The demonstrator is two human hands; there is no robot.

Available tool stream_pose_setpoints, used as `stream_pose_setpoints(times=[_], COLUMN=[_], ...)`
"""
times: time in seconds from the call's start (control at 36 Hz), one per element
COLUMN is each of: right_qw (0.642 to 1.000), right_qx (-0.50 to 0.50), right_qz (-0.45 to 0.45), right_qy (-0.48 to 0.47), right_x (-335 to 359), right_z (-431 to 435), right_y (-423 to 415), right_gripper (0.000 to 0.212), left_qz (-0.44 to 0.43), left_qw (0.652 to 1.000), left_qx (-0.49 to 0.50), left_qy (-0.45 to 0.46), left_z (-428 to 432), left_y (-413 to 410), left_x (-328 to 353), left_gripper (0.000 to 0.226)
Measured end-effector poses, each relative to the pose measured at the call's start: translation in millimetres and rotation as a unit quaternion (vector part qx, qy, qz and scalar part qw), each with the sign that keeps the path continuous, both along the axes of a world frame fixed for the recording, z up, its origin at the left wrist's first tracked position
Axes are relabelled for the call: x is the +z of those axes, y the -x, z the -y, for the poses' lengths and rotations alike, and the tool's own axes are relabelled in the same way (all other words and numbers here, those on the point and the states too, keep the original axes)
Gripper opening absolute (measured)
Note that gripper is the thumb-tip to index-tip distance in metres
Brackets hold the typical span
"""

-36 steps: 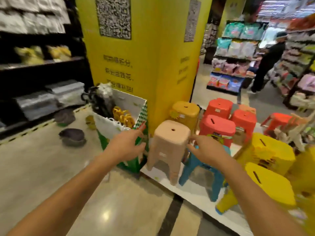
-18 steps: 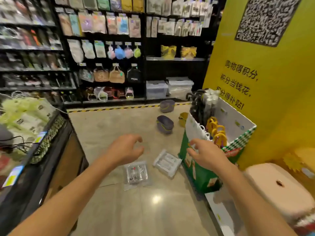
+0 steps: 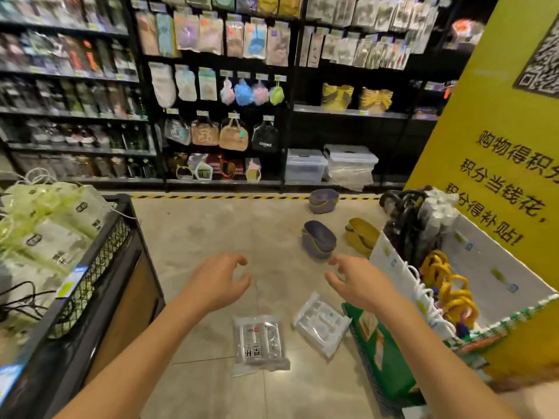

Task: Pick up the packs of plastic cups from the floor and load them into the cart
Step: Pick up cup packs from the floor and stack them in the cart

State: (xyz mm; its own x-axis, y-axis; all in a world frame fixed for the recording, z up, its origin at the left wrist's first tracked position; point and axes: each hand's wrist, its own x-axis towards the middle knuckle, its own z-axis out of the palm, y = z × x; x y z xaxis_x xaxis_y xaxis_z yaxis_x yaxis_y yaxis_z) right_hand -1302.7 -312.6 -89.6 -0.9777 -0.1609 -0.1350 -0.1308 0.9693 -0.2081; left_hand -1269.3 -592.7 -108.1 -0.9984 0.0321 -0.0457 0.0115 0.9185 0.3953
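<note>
Two clear packs of plastic cups lie flat on the tiled floor. One pack [image 3: 260, 343] lies below and between my hands, and the second pack [image 3: 321, 323] rests to its right against the green box. My left hand [image 3: 218, 282] hovers above the floor with its fingers curled apart, holding nothing. My right hand [image 3: 357, 282] is level with it, fingers spread and empty. The black mesh-sided cart [image 3: 99, 261] stands at the left, filled with pale green packaged goods.
A green and white display box [image 3: 393, 352] with yellow and black items stands at the right against a yellow pillar [image 3: 496, 146]. Purple baskets [image 3: 319, 241] and a yellow one [image 3: 361, 234] lie on the floor ahead. Black shelves of hanging goods line the back.
My view has swung left from the plastic stools to the aisle floor, bringing the cup packs and the cart into sight. Both hands stay raised and empty.
</note>
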Motion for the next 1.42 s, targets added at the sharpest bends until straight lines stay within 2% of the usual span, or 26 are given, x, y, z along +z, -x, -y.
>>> stream_pose_setpoints(times=[0.19, 0.39, 0.61, 0.72, 0.86, 1.03, 1.25, 1.42], right_qw=[1.0, 0.998, 0.991, 0.987, 0.981, 0.968, 0.946, 0.928], right_qx=[0.005, 0.025, 0.061, 0.063, 0.043, 0.011, 0.004, -0.01], right_qz=[0.02, 0.054, 0.118, 0.141, 0.188, 0.248, 0.317, 0.352], right_qy=[-0.006, -0.002, 0.033, 0.033, 0.032, 0.049, 0.061, 0.12], right_x=[-18.5, -68.0, -174.4, -250.4, -369.9, -544.0, -795.7, -936.0], right_z=[18.2, 20.4, 31.2, 37.1, 37.7, 38.1, 40.7, 34.4], right_y=[79.0, 173.8, 297.9, 340.3, 371.1, 382.6, 356.8, 342.7], right_gripper=[0.046, 0.044, 0.045, 0.047, 0.049, 0.052, 0.061, 0.075], left_qz=[0.012, 0.053, 0.091, 0.105, 0.125, 0.207, 0.273, 0.313], left_qw=[1.0, 0.998, 0.989, 0.981, 0.974, 0.961, 0.943, 0.929], left_qx=[0.011, 0.032, 0.101, 0.129, 0.143, 0.143, 0.13, 0.107], left_qy=[-0.008, -0.02, -0.056, -0.098, -0.12, -0.113, -0.143, -0.167], left_z=[17.3, 19.5, 22.2, 23.2, 34.2, 40.8, 42.5, 42.0], left_y=[68.5, 149.9, 245.5, 284.1, 318.9, 342.8, 315.7, 292.2], left_x=[-18.2, -57.3, -162.5, -226.6, -337.0, -512.4, -776.1, -921.3], left_gripper=[0.042, 0.047, 0.066, 0.059, 0.057, 0.06, 0.077, 0.08])
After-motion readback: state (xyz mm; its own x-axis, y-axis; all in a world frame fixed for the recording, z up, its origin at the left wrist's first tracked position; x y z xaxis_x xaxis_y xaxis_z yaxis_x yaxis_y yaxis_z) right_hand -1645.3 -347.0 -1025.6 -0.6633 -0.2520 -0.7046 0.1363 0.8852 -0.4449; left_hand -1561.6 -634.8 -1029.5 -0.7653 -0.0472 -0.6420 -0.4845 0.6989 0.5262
